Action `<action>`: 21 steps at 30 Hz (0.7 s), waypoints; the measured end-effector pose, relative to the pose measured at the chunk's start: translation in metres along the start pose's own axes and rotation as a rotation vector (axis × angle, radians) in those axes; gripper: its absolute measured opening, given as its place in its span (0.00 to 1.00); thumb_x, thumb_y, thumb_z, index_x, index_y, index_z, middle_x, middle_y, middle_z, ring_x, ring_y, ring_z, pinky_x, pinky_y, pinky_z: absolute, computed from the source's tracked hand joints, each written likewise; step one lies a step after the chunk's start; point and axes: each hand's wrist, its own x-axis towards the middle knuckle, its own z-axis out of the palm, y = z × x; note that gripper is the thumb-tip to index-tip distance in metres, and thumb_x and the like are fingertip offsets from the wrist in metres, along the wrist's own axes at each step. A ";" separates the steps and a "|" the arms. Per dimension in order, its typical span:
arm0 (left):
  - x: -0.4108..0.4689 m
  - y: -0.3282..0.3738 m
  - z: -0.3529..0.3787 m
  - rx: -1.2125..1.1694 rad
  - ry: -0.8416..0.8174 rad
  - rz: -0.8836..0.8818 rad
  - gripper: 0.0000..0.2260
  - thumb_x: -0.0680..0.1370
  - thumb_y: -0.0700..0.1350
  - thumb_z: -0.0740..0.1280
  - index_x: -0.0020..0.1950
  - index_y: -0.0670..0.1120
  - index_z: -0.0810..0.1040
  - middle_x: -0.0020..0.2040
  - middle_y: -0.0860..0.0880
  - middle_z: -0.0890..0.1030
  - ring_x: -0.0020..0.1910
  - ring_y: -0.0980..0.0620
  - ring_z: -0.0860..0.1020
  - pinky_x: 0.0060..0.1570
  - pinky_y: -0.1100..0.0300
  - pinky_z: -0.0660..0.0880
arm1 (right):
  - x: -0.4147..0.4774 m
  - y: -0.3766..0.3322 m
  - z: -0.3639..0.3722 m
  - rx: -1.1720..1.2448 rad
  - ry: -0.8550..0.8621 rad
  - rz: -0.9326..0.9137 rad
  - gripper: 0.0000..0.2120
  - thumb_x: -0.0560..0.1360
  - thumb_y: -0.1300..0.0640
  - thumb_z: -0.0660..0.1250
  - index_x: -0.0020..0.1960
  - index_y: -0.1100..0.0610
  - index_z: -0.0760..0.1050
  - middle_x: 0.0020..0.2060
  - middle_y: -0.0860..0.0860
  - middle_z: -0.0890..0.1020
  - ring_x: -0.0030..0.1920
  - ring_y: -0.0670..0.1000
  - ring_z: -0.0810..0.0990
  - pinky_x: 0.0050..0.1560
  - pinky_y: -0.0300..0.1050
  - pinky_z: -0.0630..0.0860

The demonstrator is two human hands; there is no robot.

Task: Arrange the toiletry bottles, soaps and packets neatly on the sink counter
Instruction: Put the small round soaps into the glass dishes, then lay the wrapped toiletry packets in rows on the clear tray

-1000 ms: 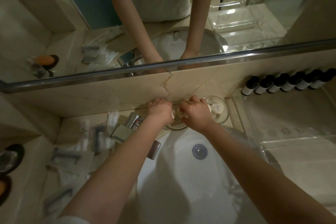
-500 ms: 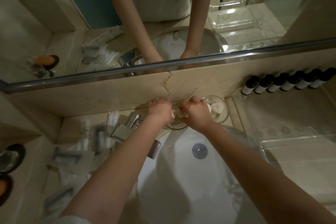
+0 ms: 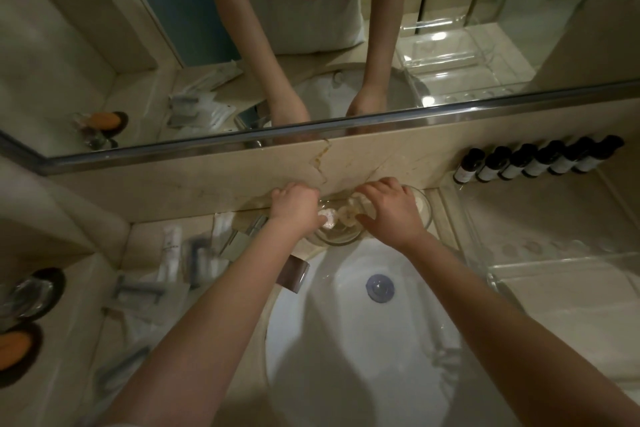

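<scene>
Step in hand, as judged: sorting the small round soaps into glass dishes at the back of the bench, behind the basin (image 3: 346, 340). Left hand (image 3: 294, 205) reaches into the near glass dish (image 3: 337, 236), fingers curled down onto a pale wrapped soap (image 3: 327, 218); whether it actually grips it, cannot tell. Right hand (image 3: 389, 210) lies across the second dish (image 3: 424, 210), fingers spread and bent over its contents; a tan soap (image 3: 346, 215) sits just beside its thumb. Grip not readable here either.

Next move likely calls for setting the soaps flat and evenly apart in the dishes, then withdrawing without tipping the glass, which stands near the basin edge.

Surroundings: dark bottles (image 3: 536, 161) already lined against the back wall at right. Packets (image 3: 166, 274) lie scattered on the left bench, not yet arranged. The tap (image 3: 294, 274) stands under the left forearm, close to its path back.
</scene>
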 end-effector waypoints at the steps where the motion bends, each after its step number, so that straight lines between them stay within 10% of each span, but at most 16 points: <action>1: -0.008 -0.002 -0.004 -0.010 0.020 -0.002 0.20 0.74 0.55 0.66 0.62 0.46 0.74 0.61 0.44 0.75 0.63 0.43 0.71 0.60 0.50 0.67 | -0.003 -0.001 -0.006 -0.024 -0.003 0.008 0.24 0.71 0.48 0.68 0.66 0.50 0.71 0.63 0.48 0.77 0.66 0.55 0.68 0.60 0.52 0.66; 21: -0.233 -0.064 0.017 -0.221 0.322 -0.224 0.23 0.76 0.54 0.63 0.69 0.50 0.69 0.71 0.49 0.68 0.71 0.47 0.63 0.67 0.50 0.62 | -0.137 -0.142 -0.035 -0.091 0.103 -0.259 0.20 0.69 0.52 0.70 0.59 0.56 0.76 0.54 0.54 0.81 0.56 0.60 0.77 0.53 0.54 0.72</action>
